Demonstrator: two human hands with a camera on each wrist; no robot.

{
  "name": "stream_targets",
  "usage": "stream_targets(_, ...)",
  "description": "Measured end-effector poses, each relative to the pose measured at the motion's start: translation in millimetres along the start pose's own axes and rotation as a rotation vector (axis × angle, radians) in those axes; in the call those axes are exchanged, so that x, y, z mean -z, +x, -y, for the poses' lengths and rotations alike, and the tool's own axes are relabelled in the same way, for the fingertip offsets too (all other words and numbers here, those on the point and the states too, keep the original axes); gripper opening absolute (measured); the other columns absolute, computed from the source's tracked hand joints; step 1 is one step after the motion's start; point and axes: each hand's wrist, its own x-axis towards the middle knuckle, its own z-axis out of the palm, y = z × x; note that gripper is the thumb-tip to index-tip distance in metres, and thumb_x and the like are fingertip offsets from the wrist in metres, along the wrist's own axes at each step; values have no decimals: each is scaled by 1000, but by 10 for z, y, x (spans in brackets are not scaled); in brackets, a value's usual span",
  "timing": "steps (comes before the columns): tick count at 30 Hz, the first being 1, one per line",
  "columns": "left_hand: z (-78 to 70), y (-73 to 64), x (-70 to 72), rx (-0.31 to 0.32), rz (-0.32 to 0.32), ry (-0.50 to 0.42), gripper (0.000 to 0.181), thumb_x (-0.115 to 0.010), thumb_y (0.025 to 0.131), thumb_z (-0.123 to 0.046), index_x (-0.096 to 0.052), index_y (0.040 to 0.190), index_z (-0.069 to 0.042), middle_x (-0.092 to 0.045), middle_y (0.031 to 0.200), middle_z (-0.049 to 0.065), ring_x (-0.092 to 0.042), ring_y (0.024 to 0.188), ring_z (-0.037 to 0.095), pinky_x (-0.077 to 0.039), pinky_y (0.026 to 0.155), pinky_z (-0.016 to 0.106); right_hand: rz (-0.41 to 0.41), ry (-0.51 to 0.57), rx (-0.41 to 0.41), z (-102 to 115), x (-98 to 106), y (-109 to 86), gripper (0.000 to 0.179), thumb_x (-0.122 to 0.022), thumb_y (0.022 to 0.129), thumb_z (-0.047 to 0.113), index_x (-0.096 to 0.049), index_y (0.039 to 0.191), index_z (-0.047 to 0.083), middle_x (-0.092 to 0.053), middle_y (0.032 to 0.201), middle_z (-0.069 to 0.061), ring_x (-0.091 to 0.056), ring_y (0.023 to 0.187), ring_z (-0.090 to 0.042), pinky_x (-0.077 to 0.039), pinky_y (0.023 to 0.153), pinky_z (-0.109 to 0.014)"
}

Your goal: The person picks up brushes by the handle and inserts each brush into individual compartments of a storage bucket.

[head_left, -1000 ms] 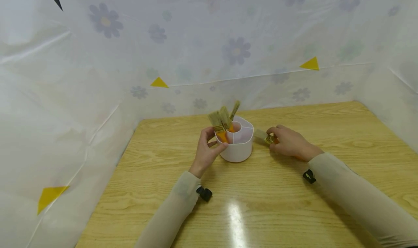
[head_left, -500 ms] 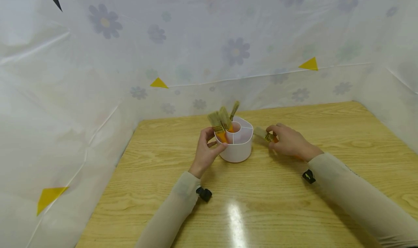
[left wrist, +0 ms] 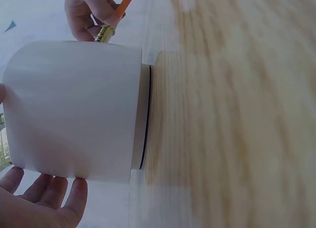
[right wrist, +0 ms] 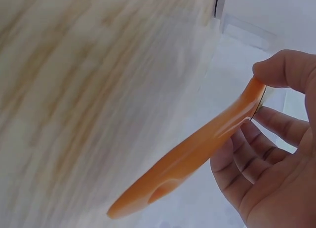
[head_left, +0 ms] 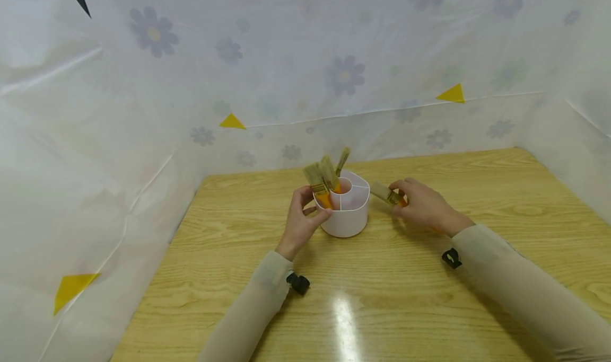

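A white round desk organizer (head_left: 346, 223) with several compartments stands upright on the table. My left hand (head_left: 299, 219) grips its left side, thumb at the front rim and fingers along the wall; in the left wrist view the fingertips (left wrist: 79, 188) press its side. Three paintbrushes stand bristles up in it: one flat brush (head_left: 315, 176) at the front left, another brush (head_left: 329, 170) beside it, and a narrower-looking brush (head_left: 343, 159) at the back. Right of the organizer, my right hand (head_left: 425, 207) pinches a paintbrush (head_left: 382, 191) near its metal band, bristles towards the organizer. Its orange handle (right wrist: 187, 149) slants below my fingers.
The wood-grain table (head_left: 215, 298) runs up to a flowered plastic sheet (head_left: 296, 60) at the back. More sheeting (head_left: 57, 166) hangs on the left side. Yellow triangles (head_left: 232, 121) mark the sheets.
The paintbrush in my right hand has tilted slightly, its bristles a little higher. My left hand and the organizer have stayed in place.
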Motion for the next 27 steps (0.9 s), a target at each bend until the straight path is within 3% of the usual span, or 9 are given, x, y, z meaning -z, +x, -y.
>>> stream_targets(10,10,3,2,2,-1,-4,60,-67,84,0,-35,134,8,-40,135,24,-40,126,40,-35,100,59,-25,19,30,60,3,-23,49,-68,85,22,-53,129,6,-55,104,-8,-54,82,-21,-46,67,-38)
stream_targets(27,-6,-6,-2,-5,0,8,62,-69,84,-2,-35,135,8,-40,134,25,-40,126,41,-36,100,59,-85,81,13,93,76,-81,52,-65,86,21,-50,133,6,-53,106,-11,-54,81,-23,-46,65,-37)
